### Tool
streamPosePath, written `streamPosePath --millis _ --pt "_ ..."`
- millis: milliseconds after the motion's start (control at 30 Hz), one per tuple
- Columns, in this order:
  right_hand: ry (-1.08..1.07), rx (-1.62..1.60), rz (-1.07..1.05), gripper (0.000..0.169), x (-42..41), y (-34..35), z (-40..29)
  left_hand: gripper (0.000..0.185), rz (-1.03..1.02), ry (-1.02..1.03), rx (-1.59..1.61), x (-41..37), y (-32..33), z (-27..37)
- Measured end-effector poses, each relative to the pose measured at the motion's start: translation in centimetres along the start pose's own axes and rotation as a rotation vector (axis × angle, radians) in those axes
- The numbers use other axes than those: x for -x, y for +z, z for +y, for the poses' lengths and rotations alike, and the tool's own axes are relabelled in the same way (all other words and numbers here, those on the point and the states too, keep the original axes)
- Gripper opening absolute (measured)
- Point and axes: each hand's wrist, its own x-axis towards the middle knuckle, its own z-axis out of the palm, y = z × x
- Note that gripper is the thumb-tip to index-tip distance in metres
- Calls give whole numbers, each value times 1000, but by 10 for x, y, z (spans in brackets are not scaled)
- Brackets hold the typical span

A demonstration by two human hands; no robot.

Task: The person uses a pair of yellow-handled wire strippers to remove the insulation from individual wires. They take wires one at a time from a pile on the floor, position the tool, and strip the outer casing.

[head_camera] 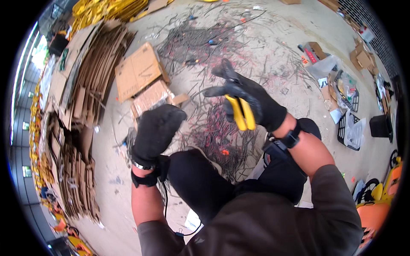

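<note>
My right hand (253,99), in a black work glove, grips pliers or cutters with yellow handles (241,112); the dark head sticks out beyond the fingers. Some fingers of that hand point out to the left, and a thin dark strand shows near their tips. My left hand (158,129), also gloved in black, is raised above my left knee. Its fingers are bunched and turned away, so whether it holds anything is hidden. Below and between my hands, a tangled heap of short cut cable pieces (221,140), dark with reddish bits, covers the floor near my shoes.
Cardboard boxes (137,72) lie beyond my left hand. Tall stacks of flattened cardboard (93,73) stand at the left. More cable scraps (198,38) spread ahead. To the right are a black plastic basket (349,134), plastic bags (325,67) and orange-yellow equipment (374,211).
</note>
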Motion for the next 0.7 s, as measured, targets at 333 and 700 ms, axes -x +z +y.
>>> streamPosePath --millis 333,700 --pt "-248 47 360 41 -21 -133 -48 14 -456 107 -175 -52 100 -1" --pt "-260 250 356 32 -2 -169 -62 15 -662 20 -251 -69 167 -104"
